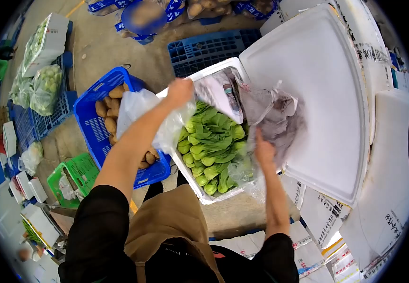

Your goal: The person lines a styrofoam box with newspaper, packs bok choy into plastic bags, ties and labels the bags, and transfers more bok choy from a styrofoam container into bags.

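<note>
Greens [211, 141] with pale green stems and dark leaves lie in a white foam box [189, 178], in front of the person; the stems mostly face the near and left sides and the leaves overlap across the middle. The left hand [181, 92] is over the box's far left side, its fingers clenched on a clear plastic sheet [138, 111] that hangs over the box's left edge and partly covers the potatoes [112, 108] in a blue crate [91, 121] beside it. The right hand [265, 153] is at the right side of the greens, next to crumpled grey printed paper [280, 113] and more clear plastic [243, 170]; at least one finger points forward, but blur hides the others, so I cannot tell whether they grasp anything. The printed paper reaches from the far end of the box over its right side, in front of a large white foam panel [325, 94]. Beyond the box lies a dark blue pallet [214, 49], with sacks [209, 7] of round brown produce further back. Left of the blue crate stands a green crate [84, 167], and a bag of green produce [47, 89] sits farther off. The person wears a tan apron [169, 224] over black clothing.
</note>
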A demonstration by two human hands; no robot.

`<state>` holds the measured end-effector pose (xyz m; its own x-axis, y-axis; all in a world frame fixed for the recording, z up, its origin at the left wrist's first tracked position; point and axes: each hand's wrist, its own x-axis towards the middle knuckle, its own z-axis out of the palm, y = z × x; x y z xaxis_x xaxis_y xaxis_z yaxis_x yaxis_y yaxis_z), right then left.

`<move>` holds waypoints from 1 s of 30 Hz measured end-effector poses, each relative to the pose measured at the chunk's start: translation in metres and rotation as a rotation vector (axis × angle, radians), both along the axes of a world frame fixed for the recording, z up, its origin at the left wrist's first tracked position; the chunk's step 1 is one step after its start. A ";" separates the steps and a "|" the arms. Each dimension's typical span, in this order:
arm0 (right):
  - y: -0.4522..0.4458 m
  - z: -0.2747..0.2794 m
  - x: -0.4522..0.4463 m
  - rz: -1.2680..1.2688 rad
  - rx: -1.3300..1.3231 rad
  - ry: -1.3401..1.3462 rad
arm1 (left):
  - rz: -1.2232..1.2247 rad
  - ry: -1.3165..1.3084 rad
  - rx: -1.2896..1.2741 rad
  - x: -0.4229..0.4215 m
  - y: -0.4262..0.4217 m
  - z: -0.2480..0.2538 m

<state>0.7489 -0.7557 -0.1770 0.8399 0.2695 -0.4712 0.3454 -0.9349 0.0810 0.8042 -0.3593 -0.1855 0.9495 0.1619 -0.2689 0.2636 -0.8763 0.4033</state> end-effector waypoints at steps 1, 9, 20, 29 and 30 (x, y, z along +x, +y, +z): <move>-0.029 -0.007 0.013 0.016 -0.057 -0.089 | 0.146 -0.107 -0.085 0.016 0.021 0.004; -0.113 -0.047 0.051 0.187 -0.169 -0.331 | 0.678 -0.026 -0.048 0.044 0.154 -0.048; -0.056 0.109 -0.028 -0.095 0.428 -0.165 | 0.736 -0.040 -0.210 -0.138 0.200 0.039; 0.133 0.221 -0.119 -1.356 1.807 0.656 | 0.464 -0.181 0.100 -0.285 0.119 0.126; 0.145 0.213 -0.134 -1.374 1.851 0.774 | 0.278 -0.340 0.074 -0.298 0.115 0.121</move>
<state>0.6150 -0.6110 0.0362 0.6914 0.2749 -0.6681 -0.6972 0.4961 -0.5174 0.5066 -0.2443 -0.0647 0.8997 0.4305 0.0726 0.3566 -0.8206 0.4467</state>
